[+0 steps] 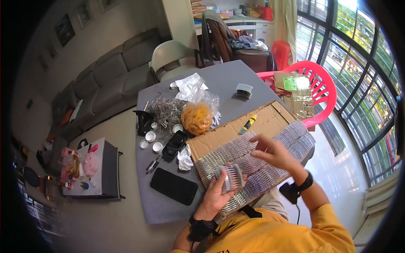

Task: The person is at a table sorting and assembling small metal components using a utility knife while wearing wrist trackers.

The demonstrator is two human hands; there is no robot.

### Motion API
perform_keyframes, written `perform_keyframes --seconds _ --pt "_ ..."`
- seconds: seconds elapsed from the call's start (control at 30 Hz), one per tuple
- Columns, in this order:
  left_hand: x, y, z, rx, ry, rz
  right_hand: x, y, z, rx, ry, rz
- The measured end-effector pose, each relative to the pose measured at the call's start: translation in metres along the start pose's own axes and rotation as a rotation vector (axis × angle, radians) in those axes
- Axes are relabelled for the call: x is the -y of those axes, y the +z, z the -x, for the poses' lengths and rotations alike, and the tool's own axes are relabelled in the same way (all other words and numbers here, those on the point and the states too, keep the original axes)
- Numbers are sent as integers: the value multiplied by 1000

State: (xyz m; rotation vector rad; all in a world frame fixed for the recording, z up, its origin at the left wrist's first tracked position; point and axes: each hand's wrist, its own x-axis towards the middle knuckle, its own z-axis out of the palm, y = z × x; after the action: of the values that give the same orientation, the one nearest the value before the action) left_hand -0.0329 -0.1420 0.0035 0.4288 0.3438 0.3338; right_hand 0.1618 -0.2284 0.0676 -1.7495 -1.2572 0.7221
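Note:
My left hand is closed around a clear comb-like piece with a row of thin parallel teeth or pins. It is held above the near edge of a cardboard sheet. My right hand hovers over the sheet to the right, fingers bent and apart, with nothing visible in it. Below both hands, many rows of small shiny silver pieces cover much of the cardboard. A yellow-and-black utility knife lies on the bare part. Another clear comb-like piece sits on the grey table.
Left of the cardboard are a bag of orange rubber bands, a heap of thin metal pieces, white caps, black tape dispenser-like objects, crumpled paper and a black phone. A pink chair stands at right.

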Motion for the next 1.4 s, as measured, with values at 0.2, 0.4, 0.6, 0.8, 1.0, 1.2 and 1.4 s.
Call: perform_keyframes --seconds 0.2,0.4,0.6,0.8,1.0,1.2,1.4 --pt "-12 2 5 39 30 86 16 -31 -16 80 -327 364" --pt "-4 4 4 28 32 86 -61 -29 -63 -75 113 712" --pt "0 8 7 33 34 67 -86 -13 -74 -84 102 708" --pt "0 9 5 67 -1 75 -80 -36 -61 -140 88 -181" --pt "4 13 2 157 -194 172 19 -18 -30 473 -271 -429" --pt "13 18 0 310 -383 306 38 -1 -23 791 -300 -375" --pt "18 19 7 272 -368 372 35 2 -22 773 -493 -106"
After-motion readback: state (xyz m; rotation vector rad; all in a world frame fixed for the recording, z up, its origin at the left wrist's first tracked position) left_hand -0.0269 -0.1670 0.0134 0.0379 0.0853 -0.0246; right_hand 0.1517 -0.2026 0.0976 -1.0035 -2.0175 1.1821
